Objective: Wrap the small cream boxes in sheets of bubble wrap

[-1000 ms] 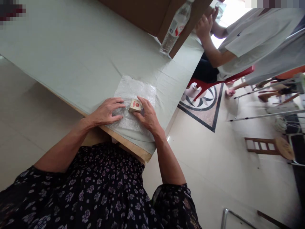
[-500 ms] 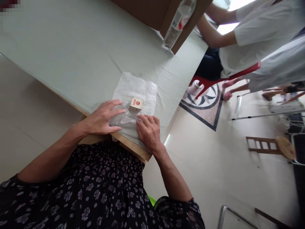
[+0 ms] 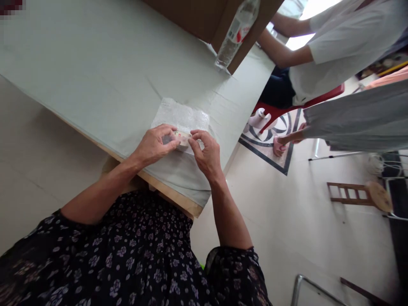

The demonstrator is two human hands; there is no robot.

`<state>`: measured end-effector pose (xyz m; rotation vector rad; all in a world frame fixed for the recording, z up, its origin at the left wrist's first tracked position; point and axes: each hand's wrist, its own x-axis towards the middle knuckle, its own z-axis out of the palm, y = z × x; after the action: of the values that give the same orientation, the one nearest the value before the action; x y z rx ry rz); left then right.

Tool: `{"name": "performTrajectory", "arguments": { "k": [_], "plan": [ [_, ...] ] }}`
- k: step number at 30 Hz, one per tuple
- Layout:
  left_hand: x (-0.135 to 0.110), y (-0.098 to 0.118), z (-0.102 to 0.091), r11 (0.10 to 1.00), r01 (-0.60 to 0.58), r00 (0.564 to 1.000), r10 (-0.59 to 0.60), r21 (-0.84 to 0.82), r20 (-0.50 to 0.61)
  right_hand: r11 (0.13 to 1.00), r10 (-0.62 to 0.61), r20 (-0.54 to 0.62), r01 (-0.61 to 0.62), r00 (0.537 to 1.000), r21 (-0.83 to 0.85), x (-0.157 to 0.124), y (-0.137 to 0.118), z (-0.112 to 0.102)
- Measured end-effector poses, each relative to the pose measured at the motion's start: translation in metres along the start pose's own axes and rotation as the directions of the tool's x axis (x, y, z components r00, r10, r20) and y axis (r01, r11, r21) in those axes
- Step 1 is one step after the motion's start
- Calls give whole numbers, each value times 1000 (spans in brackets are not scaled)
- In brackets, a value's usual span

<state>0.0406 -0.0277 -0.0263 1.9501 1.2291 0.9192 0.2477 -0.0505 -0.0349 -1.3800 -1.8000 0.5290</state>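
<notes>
A sheet of clear bubble wrap (image 3: 180, 111) lies near the table's front edge, its near part folded up over a small cream box (image 3: 182, 138). The box's red print shows faintly through the plastic. From the left, my left hand (image 3: 157, 143) pinches the folded wrap between thumb and fingers at the box's side. My right hand (image 3: 206, 153) does likewise on the right, thumb and fingertips closed on the wrap beside the box. Fingers partly hide the fold.
A clear plastic bottle (image 3: 236, 36) lies against a brown cardboard box (image 3: 191, 19) on the cloth-covered table (image 3: 95, 76). To the right, a person in a white shirt (image 3: 344, 46) sits on a red chair (image 3: 325, 97). Another person stands behind; a wooden stool (image 3: 379, 196) is farther right.
Both hands have moved forward, away from my body, and taken hold of the wrap. The wrap's near edge now lies over the box, which was uncovered before. The standing person's legs have shifted.
</notes>
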Motion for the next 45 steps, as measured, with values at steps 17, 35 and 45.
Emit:
{"name": "performTrajectory", "arguments": {
  "k": [17,35,45],
  "plan": [
    [15,-10,9,964,144,987,-156,-225,-39,973,135,-87,-115,987,198,6,16,22],
    [17,-10,14,956,193,978,-205,-223,-32,881,-267,-214,149,940,-449,-15,-15,2],
    [15,-7,-24,979,187,975,-174,-87,135,750,-215,194,289,957,-595,-14,-21,18]
  ]
}}
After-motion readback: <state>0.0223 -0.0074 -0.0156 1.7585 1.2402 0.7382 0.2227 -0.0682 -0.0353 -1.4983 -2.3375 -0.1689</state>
